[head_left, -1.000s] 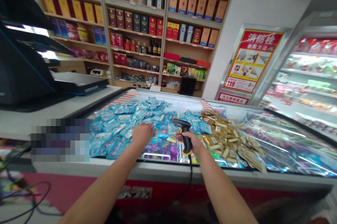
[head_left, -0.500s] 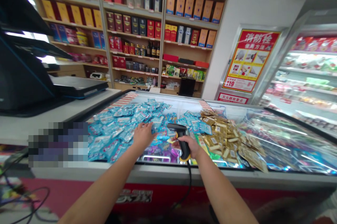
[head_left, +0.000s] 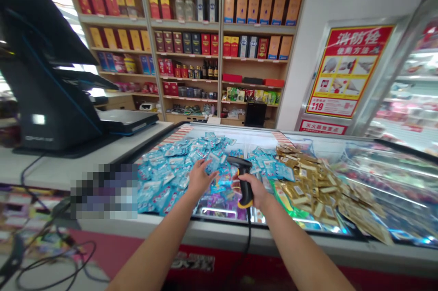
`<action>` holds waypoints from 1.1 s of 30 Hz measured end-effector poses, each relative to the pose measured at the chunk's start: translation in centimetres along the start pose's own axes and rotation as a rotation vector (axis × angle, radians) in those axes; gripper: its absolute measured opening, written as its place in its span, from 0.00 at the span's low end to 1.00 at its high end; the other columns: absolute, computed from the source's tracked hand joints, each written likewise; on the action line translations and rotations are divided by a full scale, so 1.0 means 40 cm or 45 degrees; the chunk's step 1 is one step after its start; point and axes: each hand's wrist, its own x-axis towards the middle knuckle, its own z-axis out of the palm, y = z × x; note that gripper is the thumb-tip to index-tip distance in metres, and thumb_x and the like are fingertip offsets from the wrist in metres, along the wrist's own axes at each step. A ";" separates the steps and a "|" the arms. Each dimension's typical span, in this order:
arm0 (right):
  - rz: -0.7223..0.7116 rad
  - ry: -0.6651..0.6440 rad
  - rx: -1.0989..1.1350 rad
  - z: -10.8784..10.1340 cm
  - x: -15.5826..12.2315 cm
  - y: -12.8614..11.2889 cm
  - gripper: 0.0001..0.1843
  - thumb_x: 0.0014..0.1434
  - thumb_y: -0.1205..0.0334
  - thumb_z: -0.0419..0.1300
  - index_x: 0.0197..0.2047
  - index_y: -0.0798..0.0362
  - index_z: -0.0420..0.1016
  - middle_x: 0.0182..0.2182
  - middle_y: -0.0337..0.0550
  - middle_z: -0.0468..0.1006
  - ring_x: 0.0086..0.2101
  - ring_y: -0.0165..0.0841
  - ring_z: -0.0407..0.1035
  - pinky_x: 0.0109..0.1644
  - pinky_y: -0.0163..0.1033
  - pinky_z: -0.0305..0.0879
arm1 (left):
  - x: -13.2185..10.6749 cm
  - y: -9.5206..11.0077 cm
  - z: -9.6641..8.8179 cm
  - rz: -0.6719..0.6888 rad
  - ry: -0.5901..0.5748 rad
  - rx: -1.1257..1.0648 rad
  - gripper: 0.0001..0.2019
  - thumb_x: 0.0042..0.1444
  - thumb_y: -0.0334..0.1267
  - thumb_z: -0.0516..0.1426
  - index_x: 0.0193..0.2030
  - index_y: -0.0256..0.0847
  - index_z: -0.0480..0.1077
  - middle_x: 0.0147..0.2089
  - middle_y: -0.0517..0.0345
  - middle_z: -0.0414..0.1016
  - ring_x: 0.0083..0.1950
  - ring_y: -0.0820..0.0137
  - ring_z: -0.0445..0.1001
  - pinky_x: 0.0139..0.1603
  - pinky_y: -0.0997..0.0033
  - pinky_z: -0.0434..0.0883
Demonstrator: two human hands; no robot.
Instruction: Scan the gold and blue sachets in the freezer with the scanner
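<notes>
My right hand [head_left: 255, 189] is wrapped around the handle of a black and yellow barcode scanner [head_left: 245, 193]. The scanner's head points left, and its cable hangs down over the front edge. Left of it, my left hand [head_left: 201, 178] has a small blue packet [head_left: 214, 161] between fingers and thumb, close to the scanner's head; the grip is partly blurred. Around and beyond this hand spreads a big heap of similar blue packets [head_left: 160, 174] on the freezer's glass top. A smaller group of blue packets [head_left: 270, 163] lies right of the scanner, beside gold packets [head_left: 304, 181].
A black checkout terminal [head_left: 58, 81] and a flat scale [head_left: 128, 118] stand on the white counter [head_left: 20, 170] at left. Loose cables [head_left: 56, 263] hang below it. Shelves of boxed goods [head_left: 186, 42] line the back. A pixelated patch covers part of the near-left corner.
The view has turned left, so the scene sits further right. My left hand has lifted a blue packet toward the scanner. My right hand keeps its hold on the scanner.
</notes>
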 end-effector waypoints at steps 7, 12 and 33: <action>0.036 -0.144 -0.044 0.100 0.052 0.016 0.14 0.45 0.58 0.63 0.34 0.57 0.72 0.27 0.43 0.77 0.22 0.28 0.68 0.19 0.30 0.62 | -0.002 -0.028 -0.007 -0.366 0.319 -0.536 0.18 0.45 0.37 0.60 0.45 0.46 0.66 0.36 0.60 0.71 0.38 0.67 0.72 0.39 0.63 0.71; 0.060 -0.189 -0.037 0.086 0.043 0.042 0.13 0.45 0.58 0.63 0.34 0.56 0.71 0.24 0.39 0.73 0.19 0.27 0.66 0.16 0.29 0.60 | -0.001 -0.037 0.005 -0.381 0.292 -0.424 0.16 0.46 0.35 0.59 0.43 0.46 0.62 0.38 0.59 0.71 0.39 0.68 0.71 0.40 0.63 0.70; -0.008 -0.211 0.064 0.070 0.050 0.037 0.12 0.47 0.59 0.63 0.35 0.56 0.73 0.27 0.42 0.76 0.25 0.30 0.70 0.25 0.33 0.66 | -0.022 0.005 0.011 -0.077 -0.049 0.042 0.15 0.52 0.36 0.56 0.48 0.45 0.68 0.47 0.54 0.73 0.45 0.63 0.72 0.48 0.61 0.67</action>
